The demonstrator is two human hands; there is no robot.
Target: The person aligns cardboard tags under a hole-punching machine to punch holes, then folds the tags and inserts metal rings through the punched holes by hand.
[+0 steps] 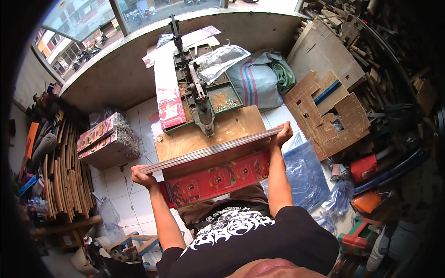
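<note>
My left hand grips the left end of a stack of thin sheets, and my right hand grips its right end. The stack's pale layered edges face up, spanning the space between my hands in front of a wooden board. Below the stack, a red printed cardboard sheet lies over my lap; whether it touches the stack I cannot tell. Just beyond stands a dark metal press, its rounded green nose over the board. My fingers are partly hidden behind the stack's ends.
Left of the press lies a red-and-white printed strip. Trays of small metal parts flank it on the right, near a stuffed sack. Stacked cardboard and a printed box stand left; cut wooden boards and blue plastic sheeting right.
</note>
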